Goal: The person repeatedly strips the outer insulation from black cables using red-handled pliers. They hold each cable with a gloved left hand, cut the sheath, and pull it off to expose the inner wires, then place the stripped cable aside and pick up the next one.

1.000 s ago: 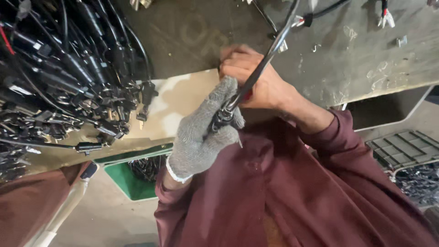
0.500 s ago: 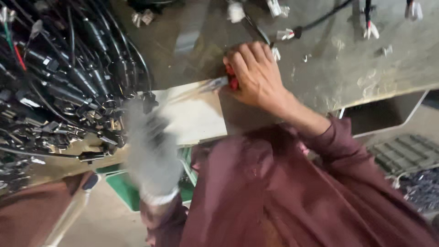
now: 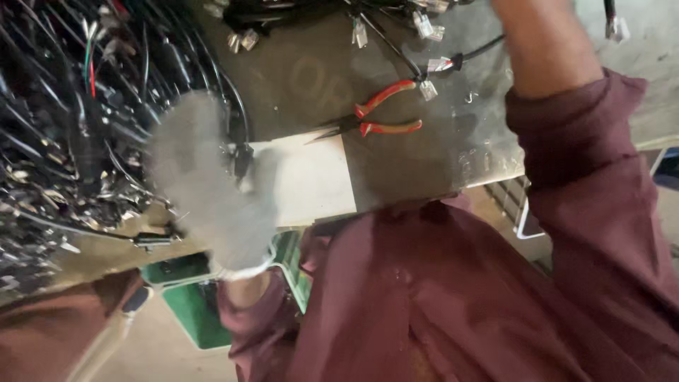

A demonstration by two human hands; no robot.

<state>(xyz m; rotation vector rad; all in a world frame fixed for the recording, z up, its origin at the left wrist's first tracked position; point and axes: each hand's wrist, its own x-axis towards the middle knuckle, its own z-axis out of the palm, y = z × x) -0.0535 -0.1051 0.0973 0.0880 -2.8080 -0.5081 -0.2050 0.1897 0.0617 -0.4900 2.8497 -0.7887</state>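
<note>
the left hand (image 3: pixel 205 184), in a grey knit glove, is blurred over the edge of the big pile of black cables (image 3: pixel 64 120); i cannot tell whether it grips one or is spread. the right hand is out of view past the top edge, only the bare forearm (image 3: pixel 544 42) and maroon sleeve (image 3: pixel 587 163) show. between the two arms, red-handled pliers (image 3: pixel 375 119) lie on the grey table (image 3: pixel 304 78), handles apart, touched by no hand. a green bin (image 3: pixel 191 311) sits below the table edge.
</note>
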